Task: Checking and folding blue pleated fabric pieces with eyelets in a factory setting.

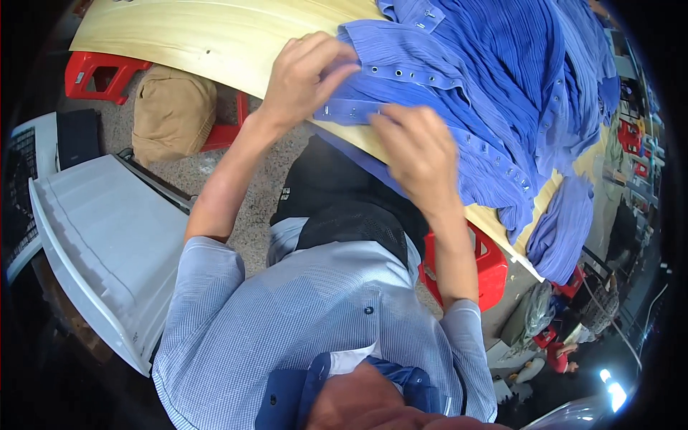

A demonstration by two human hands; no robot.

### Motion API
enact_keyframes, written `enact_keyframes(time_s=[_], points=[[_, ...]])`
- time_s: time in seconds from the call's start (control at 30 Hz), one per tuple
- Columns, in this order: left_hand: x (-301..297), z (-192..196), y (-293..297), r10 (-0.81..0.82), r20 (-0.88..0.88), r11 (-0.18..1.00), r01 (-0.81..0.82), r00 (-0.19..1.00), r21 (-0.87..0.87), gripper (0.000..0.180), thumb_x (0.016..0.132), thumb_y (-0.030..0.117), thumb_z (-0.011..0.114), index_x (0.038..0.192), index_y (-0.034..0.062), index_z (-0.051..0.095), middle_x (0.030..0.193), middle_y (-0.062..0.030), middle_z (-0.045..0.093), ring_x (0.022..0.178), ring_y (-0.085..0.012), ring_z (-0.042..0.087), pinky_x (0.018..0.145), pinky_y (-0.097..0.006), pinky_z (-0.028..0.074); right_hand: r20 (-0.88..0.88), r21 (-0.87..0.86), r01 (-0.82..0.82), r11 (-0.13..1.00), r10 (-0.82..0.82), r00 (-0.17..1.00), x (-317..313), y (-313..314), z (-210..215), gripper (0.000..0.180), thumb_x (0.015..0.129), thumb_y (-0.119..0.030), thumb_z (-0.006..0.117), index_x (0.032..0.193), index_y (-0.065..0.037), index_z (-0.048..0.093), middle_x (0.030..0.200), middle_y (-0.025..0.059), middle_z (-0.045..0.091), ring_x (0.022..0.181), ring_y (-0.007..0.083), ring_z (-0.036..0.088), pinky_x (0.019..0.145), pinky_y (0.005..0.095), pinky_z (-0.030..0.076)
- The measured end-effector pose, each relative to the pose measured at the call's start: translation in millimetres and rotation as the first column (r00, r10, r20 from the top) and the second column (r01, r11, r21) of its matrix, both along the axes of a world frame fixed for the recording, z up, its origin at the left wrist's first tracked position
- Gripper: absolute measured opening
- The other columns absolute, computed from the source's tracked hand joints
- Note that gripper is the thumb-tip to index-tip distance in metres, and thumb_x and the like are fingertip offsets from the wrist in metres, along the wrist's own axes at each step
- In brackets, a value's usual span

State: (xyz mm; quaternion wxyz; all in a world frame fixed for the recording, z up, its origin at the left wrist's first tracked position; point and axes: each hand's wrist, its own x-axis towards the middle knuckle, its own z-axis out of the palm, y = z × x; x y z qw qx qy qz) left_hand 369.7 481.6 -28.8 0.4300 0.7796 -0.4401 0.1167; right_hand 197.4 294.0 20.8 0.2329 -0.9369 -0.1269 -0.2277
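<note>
A blue ribbed shirt [494, 64] lies spread and rumpled over the table's right part. Dark-ringed eyelets line one of its front strips, and small pale fastenings or slits run along another. My left hand [301, 82] is raised at the shirt's left edge, thumb and fingers curled into a pinch; whatever is between them is too small to make out. Lower and to the right, my right hand [423, 154] is blurred a little. Its curled fingertips press together at the front strip, and the hand's back hides the cloth under it.
The pale wooden table [186, 29] runs across the top. A folded blue garment [562, 229] hangs over its right edge. Red stools [107, 75] stand beneath, one bearing a tan cloth bundle [172, 115]. A grey plastic panel [115, 244] lies at my left. People are far right.
</note>
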Motion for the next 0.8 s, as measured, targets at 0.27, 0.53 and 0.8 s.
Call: enact_keyframes(time_s=[0.27,0.53,0.8], points=[[52.0,-7.5,-21.2,-0.332,-0.005,0.924,0.326,0.943,0.198,0.039,0.096,0.018,0.081,0.133,0.0093,0.072,0.137,-0.0110,0.071,0.126,-0.0366,0.065,0.109,-0.047,0.051,-0.089,0.040,0.012,0.999,-0.008,0.996,40.1,26.8,-46.6,0.035,0.086,-0.020,0.089,0.120,-0.016,0.080,0.105,0.0031,0.066,0.095,0.0261,0.064,0.080,0.0424,0.051],[50.7,-9.3,-40.7,-0.204,0.059,0.948,0.182,0.977,0.262,0.024,0.099,0.025,0.080,0.115,0.0075,0.079,0.117,-0.0070,0.074,0.112,-0.0326,0.070,0.102,-0.046,0.053,0.155,0.013,0.000,1.000,-0.002,0.988,37.4,28.1,-53.0,0.028,0.082,-0.015,0.091,0.109,-0.012,0.084,0.093,0.0014,0.065,0.083,0.0222,0.063,0.074,0.0388,0.046],[44.4,34.5,-28.7,-0.165,0.272,0.981,0.186,0.948,-0.052,0.007,0.098,0.007,0.082,0.097,0.0009,0.078,0.095,-0.0113,0.074,0.081,-0.0231,0.071,0.080,-0.033,0.057,0.410,0.089,0.072,0.993,-0.103,0.906,35.9,20.3,-44.5,0.038,0.073,-0.006,0.093,0.109,-0.011,0.083,0.096,0.0019,0.071,0.086,0.0231,0.068,0.076,0.0384,0.050]])
